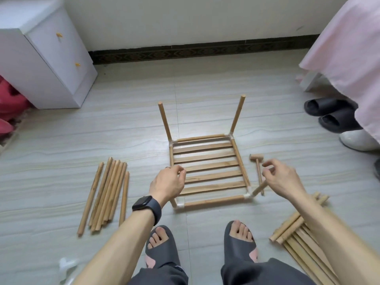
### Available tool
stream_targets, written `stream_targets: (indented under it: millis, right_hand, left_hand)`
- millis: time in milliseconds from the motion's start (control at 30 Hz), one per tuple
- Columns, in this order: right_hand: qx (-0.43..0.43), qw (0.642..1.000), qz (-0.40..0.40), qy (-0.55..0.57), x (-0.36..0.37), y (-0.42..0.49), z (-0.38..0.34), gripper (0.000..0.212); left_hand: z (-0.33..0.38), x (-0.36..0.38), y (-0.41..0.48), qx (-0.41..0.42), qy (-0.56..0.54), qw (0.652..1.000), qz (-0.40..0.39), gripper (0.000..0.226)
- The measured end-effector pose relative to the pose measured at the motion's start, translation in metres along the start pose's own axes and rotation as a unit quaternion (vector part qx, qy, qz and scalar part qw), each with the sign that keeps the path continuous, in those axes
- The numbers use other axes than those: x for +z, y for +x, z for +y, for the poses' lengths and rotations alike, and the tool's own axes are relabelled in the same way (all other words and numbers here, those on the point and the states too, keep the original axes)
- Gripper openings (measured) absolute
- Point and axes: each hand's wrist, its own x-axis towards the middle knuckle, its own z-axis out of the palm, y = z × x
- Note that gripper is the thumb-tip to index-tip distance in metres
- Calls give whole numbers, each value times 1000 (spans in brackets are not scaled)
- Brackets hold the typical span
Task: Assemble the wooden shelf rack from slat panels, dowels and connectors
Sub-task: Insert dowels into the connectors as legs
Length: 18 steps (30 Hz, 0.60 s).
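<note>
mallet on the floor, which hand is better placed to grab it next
Right. The mallet lies just right of the slat panel, beside the right hand; the left hand is across the panel, over its near left corner.

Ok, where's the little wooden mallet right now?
In the head view the mallet lies on the floor just right of the slat panel, right of centre, close to the right hand.
</note>
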Motion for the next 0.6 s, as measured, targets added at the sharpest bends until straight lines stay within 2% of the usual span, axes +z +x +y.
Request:
stream_targets:
  millis: [67,200,333,600]
  right_hand:
    - [-22,1000,-10,5,8,1,-9,17]
    - [-39,998,-41,-4,27,-4,-31,22]
    - [-55,998,-22,6,43,-13,-34,26]
    - [-52,998,-31,-10,40,-10,-31,26]
  left_hand:
    - [-8,-4,5,-17,14,1000,-10,32]
    - [-40,-21,11,-63,70,995,-37,31]
    - [-66,-28,8,-95,102,989,-51,28]
    - [-39,-18,8,-78,128,988,-30,27]
